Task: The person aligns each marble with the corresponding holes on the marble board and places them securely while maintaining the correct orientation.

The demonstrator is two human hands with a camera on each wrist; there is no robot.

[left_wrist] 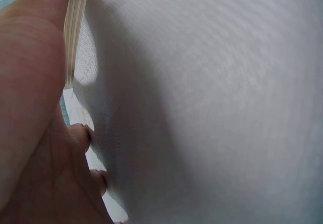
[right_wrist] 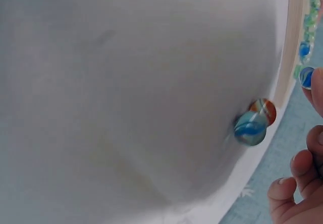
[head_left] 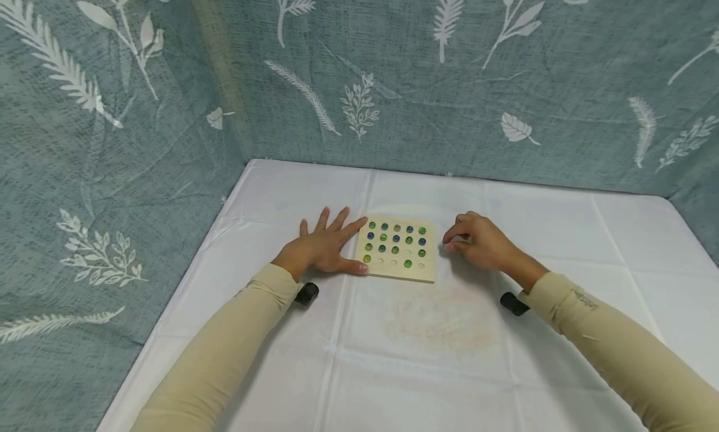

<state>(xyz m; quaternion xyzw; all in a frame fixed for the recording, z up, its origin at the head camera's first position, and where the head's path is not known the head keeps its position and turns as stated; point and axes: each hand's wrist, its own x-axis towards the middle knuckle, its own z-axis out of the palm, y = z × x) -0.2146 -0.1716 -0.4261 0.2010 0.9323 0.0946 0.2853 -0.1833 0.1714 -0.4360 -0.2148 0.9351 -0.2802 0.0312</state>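
A pale wooden board (head_left: 388,255) with rows of round hollows lies on the table, many hollows holding green or blue marbles. My left hand (head_left: 320,248) is spread flat at the board's left side; its thumb and index fingertip touch the near and far left corners. Right of the board, my right hand (head_left: 480,241) pinches a blue-swirled glass marble (right_wrist: 306,76) between thumb and index finger, above the table. In the right wrist view, a clear marble with a blue swirl (right_wrist: 250,128) and an orange-red marble (right_wrist: 263,112) rest close together on the cloth. My right hand hides them in the head view.
A white cloth (head_left: 427,369) with fold creases covers the table. Blue-green leaf-patterned curtains (head_left: 393,107) stand behind it and on the left. Dark cylindrical devices (head_left: 307,293) sit under both wrists. Several front-row hollows (head_left: 381,261) on the board hold no coloured marble.
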